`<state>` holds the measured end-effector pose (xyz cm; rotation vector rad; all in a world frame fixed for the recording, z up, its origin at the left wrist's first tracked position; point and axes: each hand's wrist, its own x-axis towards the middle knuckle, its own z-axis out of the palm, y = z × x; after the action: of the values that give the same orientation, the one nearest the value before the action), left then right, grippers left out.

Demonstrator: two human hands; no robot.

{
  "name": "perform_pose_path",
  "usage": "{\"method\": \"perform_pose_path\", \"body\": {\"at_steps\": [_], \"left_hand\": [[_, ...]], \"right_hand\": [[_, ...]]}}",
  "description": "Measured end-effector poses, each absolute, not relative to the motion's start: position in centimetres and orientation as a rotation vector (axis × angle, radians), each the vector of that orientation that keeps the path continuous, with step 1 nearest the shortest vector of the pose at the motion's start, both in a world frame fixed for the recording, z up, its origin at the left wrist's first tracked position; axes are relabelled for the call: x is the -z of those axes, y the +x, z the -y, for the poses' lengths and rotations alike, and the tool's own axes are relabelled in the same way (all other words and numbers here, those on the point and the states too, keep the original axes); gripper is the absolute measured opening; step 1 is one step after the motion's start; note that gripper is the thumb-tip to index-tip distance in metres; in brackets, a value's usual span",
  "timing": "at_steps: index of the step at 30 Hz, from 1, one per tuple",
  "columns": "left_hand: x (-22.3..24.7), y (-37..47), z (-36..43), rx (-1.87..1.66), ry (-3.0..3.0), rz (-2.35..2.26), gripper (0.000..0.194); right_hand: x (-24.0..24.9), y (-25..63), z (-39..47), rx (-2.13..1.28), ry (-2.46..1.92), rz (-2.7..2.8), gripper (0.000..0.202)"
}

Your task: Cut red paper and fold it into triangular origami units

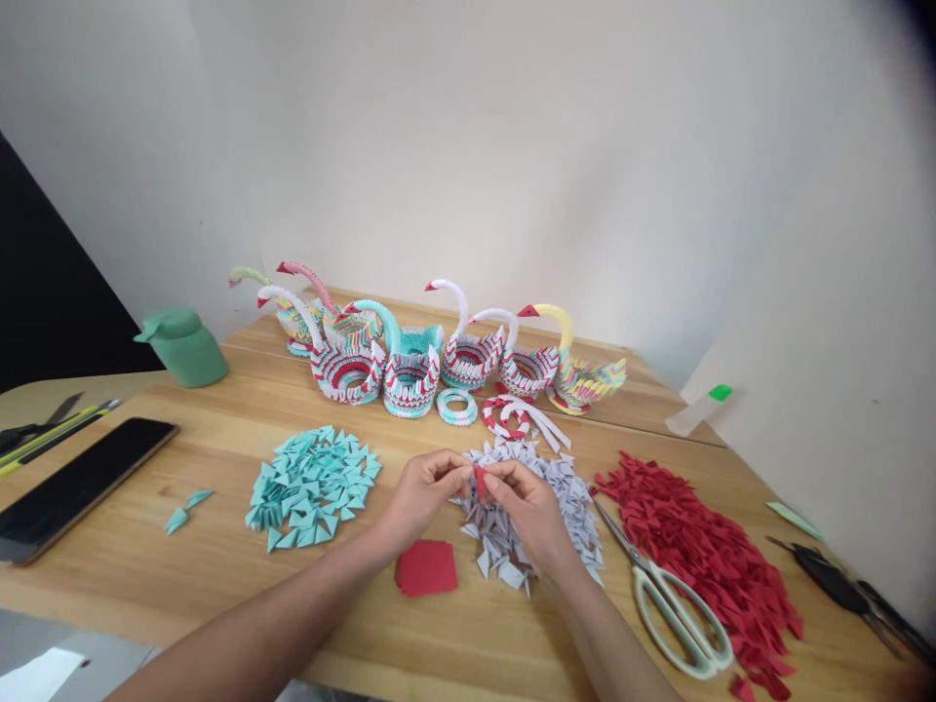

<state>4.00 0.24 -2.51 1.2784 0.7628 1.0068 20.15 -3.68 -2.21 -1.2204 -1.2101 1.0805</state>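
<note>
A small piece of red paper (480, 480) is pinched between the fingertips of my left hand (431, 492) and my right hand (527, 502), which almost meet above the near left part of a pile of pale lavender folded pieces (577, 507). Both hands have their fingers closed on it. Just below my left hand lies a stack of red paper squares (427, 567). Teal folded pieces (314, 487) are heaped to the left, and a large heap of red folded pieces (702, 546) spreads to the right.
Several paper swans (410, 380) stand along the back, with a blue-white ring (457, 408) and a red-white ring (506, 417) before them. Scissors (673, 604) lie right of my right hand. At the left are a phone (80, 483) and a green jug (186, 351).
</note>
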Motion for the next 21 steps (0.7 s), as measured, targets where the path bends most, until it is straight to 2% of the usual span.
{"method": "perform_pose_path", "body": {"at_steps": [13,21], "left_hand": [[2.11,3.82,-0.11,-0.964,1.349,-0.746,0.025],[2.04,4.08,0.07,-0.962,1.42,-0.87,0.013]], "right_hand": [[2.09,20.01,3.64,-1.137,-1.194,1.144,0.029],[2.37,20.11,3.8,-0.932,-1.305,1.406,0.025]]}}
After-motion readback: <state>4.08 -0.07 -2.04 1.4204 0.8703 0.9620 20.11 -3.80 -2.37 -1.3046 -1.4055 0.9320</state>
